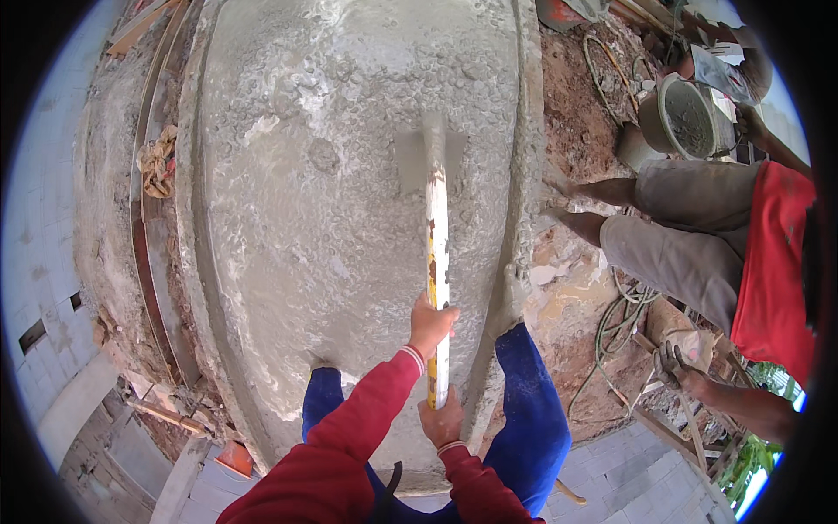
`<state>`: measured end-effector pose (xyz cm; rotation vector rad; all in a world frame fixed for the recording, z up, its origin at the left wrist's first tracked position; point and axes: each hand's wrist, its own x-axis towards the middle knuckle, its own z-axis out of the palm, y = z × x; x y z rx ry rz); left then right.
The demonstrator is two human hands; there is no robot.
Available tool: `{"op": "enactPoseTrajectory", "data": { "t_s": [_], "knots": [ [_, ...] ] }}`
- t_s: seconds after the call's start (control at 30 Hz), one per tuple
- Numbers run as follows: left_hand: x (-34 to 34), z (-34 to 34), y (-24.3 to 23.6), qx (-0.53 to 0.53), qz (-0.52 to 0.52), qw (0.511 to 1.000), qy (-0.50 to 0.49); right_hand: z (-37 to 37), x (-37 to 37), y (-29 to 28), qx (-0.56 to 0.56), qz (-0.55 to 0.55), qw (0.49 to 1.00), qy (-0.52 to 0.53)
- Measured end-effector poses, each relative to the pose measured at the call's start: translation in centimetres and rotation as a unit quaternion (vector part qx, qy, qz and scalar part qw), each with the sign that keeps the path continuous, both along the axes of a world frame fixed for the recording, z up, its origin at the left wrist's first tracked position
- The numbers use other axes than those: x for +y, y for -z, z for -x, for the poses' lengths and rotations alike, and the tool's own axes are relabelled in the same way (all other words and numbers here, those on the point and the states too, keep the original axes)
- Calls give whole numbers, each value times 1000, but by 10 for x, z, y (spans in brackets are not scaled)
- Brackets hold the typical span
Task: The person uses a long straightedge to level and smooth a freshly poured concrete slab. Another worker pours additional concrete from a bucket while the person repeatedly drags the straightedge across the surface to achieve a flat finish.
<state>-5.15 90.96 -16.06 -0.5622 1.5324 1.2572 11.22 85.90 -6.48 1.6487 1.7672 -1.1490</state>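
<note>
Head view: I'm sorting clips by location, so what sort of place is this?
Probably a building site: there's a broad stretch of wet-looking concrete, a long-handled tool reaching down to it, and bare reddish earth alongside.

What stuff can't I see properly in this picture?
All in the head view:
- Foot below the left blue trouser leg: hidden by wet grey concrete.
- Head of the worker in the red top: cut off at the right edge.
- Bottom inside the round grey bucket: covered by grey mix.
- Parts of the long white-and-yellow pole under the bare left hand and bare right hand: covered by them.
</note>
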Motion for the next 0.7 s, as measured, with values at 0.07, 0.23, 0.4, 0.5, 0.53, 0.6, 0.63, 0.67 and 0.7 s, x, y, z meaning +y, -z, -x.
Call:
{"op": "enactPoseTrajectory", "data": {
  "t_s": [0.07,0.23,0.4,0.5,0.53,0.6,0.63,0.67,0.7],
  "knots": [
    [48,60,-14,26,-50,997,-46,46,46,22,41,-46,998,-34],
    [209,236,35,170,-141,974,-48,201,214,106,174,-216,951,-135],
    [221,168,101,97,-41,994,2,151,210,132,107,-162,975,-104],
    [178,108,89,74,-3,996,47,103,146,99,90,-82,993,-13],
    [161,103,82,80,-3,995,58,95,125,84,61,-60,996,14],
    [118,64,58,55,-15,996,74,62,75,53,13,-43,999,29],
    [88,47,59,32,-5,997,64,52,52,42,4,-61,998,10],
    [61,28,43,5,-5,998,61,40,28,24,-17,-37,998,46],
    [23,3,54,-17,-27,998,49,20,-2,11,0,-37,999,35]
  ]
}}
